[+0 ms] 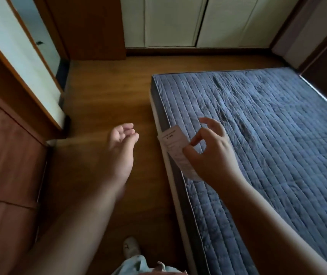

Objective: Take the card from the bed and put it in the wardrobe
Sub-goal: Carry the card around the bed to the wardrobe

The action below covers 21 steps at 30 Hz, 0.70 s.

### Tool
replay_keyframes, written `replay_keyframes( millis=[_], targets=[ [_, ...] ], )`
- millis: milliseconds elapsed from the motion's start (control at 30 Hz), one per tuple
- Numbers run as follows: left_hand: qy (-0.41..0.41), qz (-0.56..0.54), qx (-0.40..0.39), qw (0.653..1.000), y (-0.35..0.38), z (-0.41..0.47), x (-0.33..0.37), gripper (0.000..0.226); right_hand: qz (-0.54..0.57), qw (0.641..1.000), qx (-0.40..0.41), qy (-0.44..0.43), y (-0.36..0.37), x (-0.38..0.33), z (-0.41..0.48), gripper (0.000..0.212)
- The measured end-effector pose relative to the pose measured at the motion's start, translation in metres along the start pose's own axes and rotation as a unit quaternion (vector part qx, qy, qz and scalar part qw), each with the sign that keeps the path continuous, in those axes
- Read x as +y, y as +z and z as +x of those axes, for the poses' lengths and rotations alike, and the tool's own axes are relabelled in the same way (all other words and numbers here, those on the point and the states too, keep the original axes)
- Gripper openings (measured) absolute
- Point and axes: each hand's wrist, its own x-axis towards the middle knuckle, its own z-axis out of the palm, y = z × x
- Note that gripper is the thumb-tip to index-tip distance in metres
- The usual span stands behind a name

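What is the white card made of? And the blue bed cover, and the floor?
The card looks like thin paper or light cardstock: matte white with small print, pinched in the right hand. The bed cover looks like soft quilted fabric, with stitched rows and wrinkles. The floor looks like wood or wood-look laminate: brown grain with a faint sheen. Which one cannot be told.

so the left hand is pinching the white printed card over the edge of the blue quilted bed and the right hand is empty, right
Not quite: the hands are swapped. In the head view the right hand pinches the white printed card between thumb and forefinger over the edge of the blue quilted bed, and the left hand is empty, above the wooden floor.
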Motion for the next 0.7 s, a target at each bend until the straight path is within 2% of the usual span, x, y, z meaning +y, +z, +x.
replay_keyframes(
  millis=[100, 200, 467, 700],
  targets=[
    [-0.009, -0.002, 0.0, 1.0, -0.018, 0.022, -0.001, 0.03, 0.001, 1.0, -0.006, -0.006, 0.019, -0.015, 0.019, 0.021],
    [-0.016, -0.001, 0.004, 1.0, -0.034, 0.042, -0.001, 0.031, 0.01, 1.0, 0.001, -0.006, 0.038, -0.031, 0.034, 0.034],
    [-0.032, 0.036, 0.026, 0.999, -0.062, 0.087, 0.0, 0.031, -0.013, 1.0, -0.023, -0.003, 0.069, -0.042, 0.065, 0.022],
    [-0.047, 0.04, 0.047, 0.997, -0.059, 0.131, 0.004, 0.033, 0.018, 0.999, -0.036, -0.007, 0.086, -0.045, 0.119, 0.033]
  ],
)
